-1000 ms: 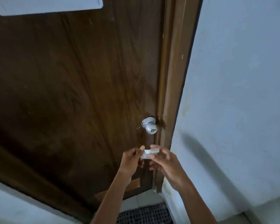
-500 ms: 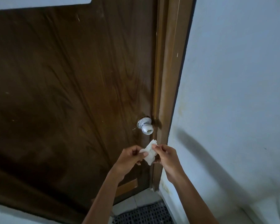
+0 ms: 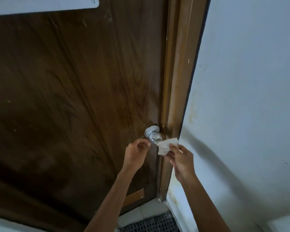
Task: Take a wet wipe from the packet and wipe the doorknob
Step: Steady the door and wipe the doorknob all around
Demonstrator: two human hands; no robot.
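A round silver doorknob (image 3: 153, 134) sticks out of the dark brown wooden door (image 3: 74, 97) near its right edge. My right hand (image 3: 179, 158) pinches a white wet wipe (image 3: 166, 146), which hangs unfolded just right of and below the knob, its upper left corner at the knob's face. My left hand (image 3: 136, 152) hovers just left of and below the knob with fingers curled, holding nothing. No wipe packet is in view.
A brown door frame (image 3: 174, 81) runs down the right of the door, with a pale wall (image 3: 249, 97) beyond it. A perforated dark floor mat (image 3: 151, 223) lies on tiles below. A white panel (image 3: 40, 4) is fixed at the door's top.
Both hands rose toward the knob. My left hand let go of the wipe, which now hangs from my right hand alone and has reached the knob.
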